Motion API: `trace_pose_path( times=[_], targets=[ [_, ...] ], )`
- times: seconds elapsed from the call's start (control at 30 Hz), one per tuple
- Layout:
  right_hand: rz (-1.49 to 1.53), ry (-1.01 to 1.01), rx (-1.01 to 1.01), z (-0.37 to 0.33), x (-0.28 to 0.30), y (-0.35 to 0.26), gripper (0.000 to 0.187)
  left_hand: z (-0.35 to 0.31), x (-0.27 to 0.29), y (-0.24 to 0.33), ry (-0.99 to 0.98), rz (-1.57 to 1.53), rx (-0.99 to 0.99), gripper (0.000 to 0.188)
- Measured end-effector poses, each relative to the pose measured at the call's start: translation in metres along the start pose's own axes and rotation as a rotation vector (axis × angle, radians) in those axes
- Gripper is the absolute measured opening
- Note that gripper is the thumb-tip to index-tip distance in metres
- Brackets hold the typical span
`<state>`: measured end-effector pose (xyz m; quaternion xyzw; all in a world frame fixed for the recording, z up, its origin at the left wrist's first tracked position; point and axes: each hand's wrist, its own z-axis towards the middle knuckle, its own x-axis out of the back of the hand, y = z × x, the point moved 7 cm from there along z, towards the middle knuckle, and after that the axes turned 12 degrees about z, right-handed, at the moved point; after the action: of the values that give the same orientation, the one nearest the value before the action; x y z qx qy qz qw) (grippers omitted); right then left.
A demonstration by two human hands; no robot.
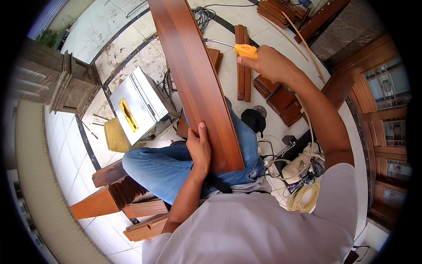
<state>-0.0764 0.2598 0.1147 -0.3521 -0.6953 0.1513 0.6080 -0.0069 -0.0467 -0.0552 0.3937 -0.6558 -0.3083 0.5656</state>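
A long reddish-brown wooden plank (pixel 193 70) lies slanted across my lap, its near end resting by my thigh and its far end running out past the top edge. My left hand (pixel 200 147) is closed on the plank's left edge near that end, thumb on the upper face. In my right hand (pixel 269 64) is an orange air blow gun (pixel 245 50), fingers wrapped round it. Its thin metal nozzle points left, its tip close to the plank's right edge. A pale hose (pixel 310 125) runs down beneath my right arm.
Left of my knees stands a silver table saw (pixel 140 103) beside a yellow bucket (pixel 113 134). Stacked wood pieces (pixel 99 202) lie at lower left, more boards (pixel 243 61) ahead. To my right are a coiled yellowish hose (pixel 304 197), cables and a round toothed blade (pixel 261 111).
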Motion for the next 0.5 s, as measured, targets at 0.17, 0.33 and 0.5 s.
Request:
trace_pose_path(
  times=[0.17,0.33,0.5],
  targets=[
    [0.108,0.074,0.105,0.151,0.06,-0.044,0.062,0.002,-0.004,0.006,-0.014,0.102,-0.008,0.058],
    [0.28,0.121,0.085,0.225,0.074,-0.075,0.057,0.002,0.004,0.012,-0.016,0.142,0.016,0.057],
    [0.261,0.093,0.011,0.204,0.045,-0.03,0.06,0.004,0.005,0.007,0.009,0.132,-0.019,0.054]
  ],
)
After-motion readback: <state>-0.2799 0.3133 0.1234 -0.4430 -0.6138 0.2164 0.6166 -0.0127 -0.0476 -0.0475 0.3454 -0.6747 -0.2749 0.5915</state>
